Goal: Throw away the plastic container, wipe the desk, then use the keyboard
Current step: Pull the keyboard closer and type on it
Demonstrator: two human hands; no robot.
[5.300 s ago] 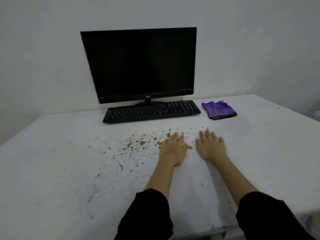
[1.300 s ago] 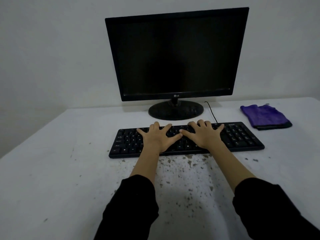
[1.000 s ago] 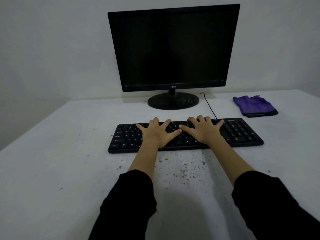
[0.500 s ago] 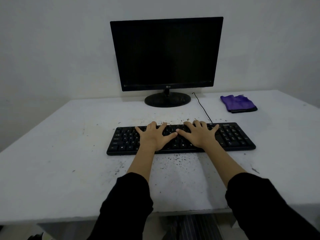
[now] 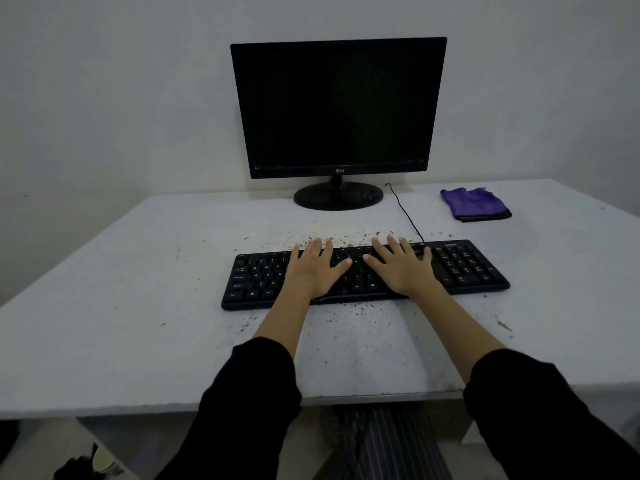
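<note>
Under both flat hands (image 5: 360, 268), the keyboard (image 5: 464, 268).

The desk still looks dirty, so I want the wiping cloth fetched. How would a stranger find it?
Start at the black monitor on the white desk. Look right of its round stand: the folded purple cloth lies there, the only coloured, soft thing.

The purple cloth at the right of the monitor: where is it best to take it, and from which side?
Pinch the purple cloth at its near folded edge, coming from above with the right hand. It lies flat and folded on the desk, so only an edge offers a grip.
</note>
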